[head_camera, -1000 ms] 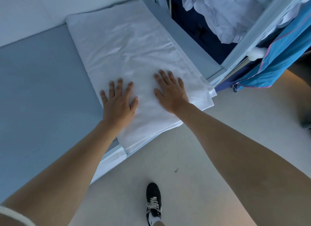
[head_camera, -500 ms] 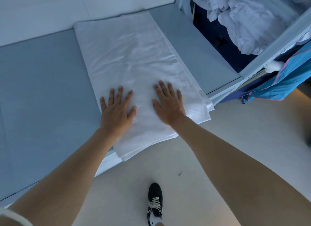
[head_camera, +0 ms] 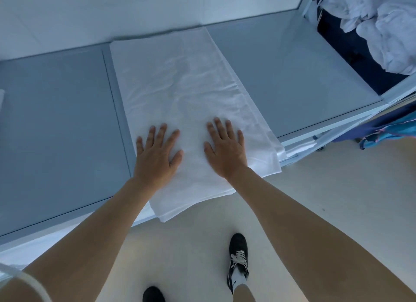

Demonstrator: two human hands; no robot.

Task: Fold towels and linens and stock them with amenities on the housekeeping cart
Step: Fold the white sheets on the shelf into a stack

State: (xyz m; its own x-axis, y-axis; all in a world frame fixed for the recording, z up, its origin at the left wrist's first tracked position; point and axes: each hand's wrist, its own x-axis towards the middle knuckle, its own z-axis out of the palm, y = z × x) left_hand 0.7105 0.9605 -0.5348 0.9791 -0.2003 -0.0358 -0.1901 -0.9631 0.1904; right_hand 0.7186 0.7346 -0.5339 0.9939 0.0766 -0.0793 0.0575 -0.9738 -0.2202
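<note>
A person stands at a long grey-blue desk [head_camera: 292, 83] that runs along a pale wall, both bare arms stretched out over it. A folded white linen [head_camera: 180, 87] lies flat on the desk, a long strip reaching from the wall side across to the near edge, where its end hangs a little over the rim above the floor. Several layers show along its right border, slightly stepped. The left hand [head_camera: 155, 153] rests palm down on the near part of the linen, its grip wide, fingers straight and a little spread, the little finger close to the cloth's left edge. The right hand [head_camera: 225, 151] lies just beside it on the same cloth, also flat with a wide grip, fingers pointing toward the wall and the thumb turned inward toward the other hand. Neither hand curls round anything; both simply press on the fabric. The two hands are near each other but apart, with a band of bare linen between them. Off to the far right, a heap of crumpled white laundry [head_camera: 382, 24] sits in a dark blue bin beside the desk's end, and below it a blue cloth with a pink trim [head_camera: 396, 130] hangs by the desk's corner. Down on the pale floor, a black shoe with white laces [head_camera: 238, 256] stands under the right arm, with the toe of a second shoe [head_camera: 153, 294] at the bottom edge.
</note>
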